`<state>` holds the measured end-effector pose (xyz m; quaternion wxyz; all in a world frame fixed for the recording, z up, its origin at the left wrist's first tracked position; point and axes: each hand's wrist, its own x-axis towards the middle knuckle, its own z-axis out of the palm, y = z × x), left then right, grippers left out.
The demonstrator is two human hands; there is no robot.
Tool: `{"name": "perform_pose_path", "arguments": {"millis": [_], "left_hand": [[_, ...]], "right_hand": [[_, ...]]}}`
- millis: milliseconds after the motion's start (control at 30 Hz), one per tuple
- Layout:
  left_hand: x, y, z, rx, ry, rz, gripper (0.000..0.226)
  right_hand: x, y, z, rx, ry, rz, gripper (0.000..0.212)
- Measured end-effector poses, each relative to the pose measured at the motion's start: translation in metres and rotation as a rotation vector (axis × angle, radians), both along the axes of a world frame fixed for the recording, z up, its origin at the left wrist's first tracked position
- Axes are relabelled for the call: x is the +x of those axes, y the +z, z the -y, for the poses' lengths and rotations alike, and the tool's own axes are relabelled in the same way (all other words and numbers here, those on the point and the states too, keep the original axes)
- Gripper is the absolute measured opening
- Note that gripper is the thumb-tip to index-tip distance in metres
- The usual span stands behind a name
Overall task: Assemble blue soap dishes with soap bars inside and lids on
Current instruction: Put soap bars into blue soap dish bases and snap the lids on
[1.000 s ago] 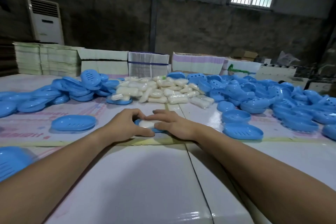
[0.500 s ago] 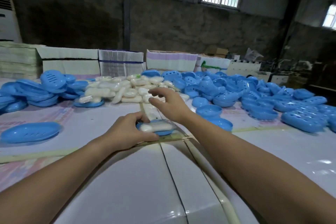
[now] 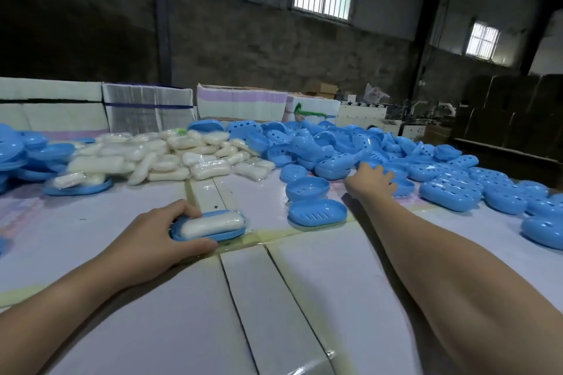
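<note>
Your right hand [image 3: 373, 181], fingers spread on the lid pile [image 3: 380, 149], lies well right of the soap-filled dish [image 3: 210, 227] your left hand [image 3: 152, 240] grips, long axis crosswise.

Not legible to us: the right hand's [image 3: 372, 180] fingertips, buried among the heap of blue lids [image 3: 350, 146], grip undetermined. The left hand [image 3: 158, 236] hides the near-left end of the soap dish [image 3: 210, 233]. Blue dishes [image 3: 12, 149] at left are cut by the frame edge. Machinery [image 3: 426, 114] behind is too small to identify.
</note>
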<state>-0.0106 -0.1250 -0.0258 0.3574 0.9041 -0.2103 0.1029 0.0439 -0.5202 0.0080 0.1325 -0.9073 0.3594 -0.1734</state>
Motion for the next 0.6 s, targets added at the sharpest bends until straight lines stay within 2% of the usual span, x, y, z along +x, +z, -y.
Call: {"name": "perform_pose_path", "arguments": {"millis": [100,233,333,433,533,600], "left_hand": [[-0.002,-0.001,0.0,-0.021,0.008,-0.016,0.036],[-0.003,-0.001,0.001,-0.022,0.024,-0.017,0.034],[-0.003,-0.002,0.001,-0.029,0.03,-0.03,0.034],[-0.003,-0.001,0.001,-0.029,0.037,-0.036,0.035],[-0.002,-0.001,0.0,-0.014,0.03,-0.039,0.039],[-0.001,-0.001,0.0,-0.012,0.022,-0.047,0.042]], "right_hand": [[0.001,-0.008,0.013,0.108,-0.037,-0.028,0.038],[0.006,-0.01,0.01,-0.035,0.07,0.054,0.014],[0.008,-0.01,0.003,-0.089,0.173,0.176,0.021],[0.008,0.002,-0.013,-0.028,0.261,0.43,0.03],[0.002,0.027,-0.051,0.157,0.415,0.685,0.028],[-0.006,0.047,-0.083,0.504,0.595,0.759,0.028]]}}
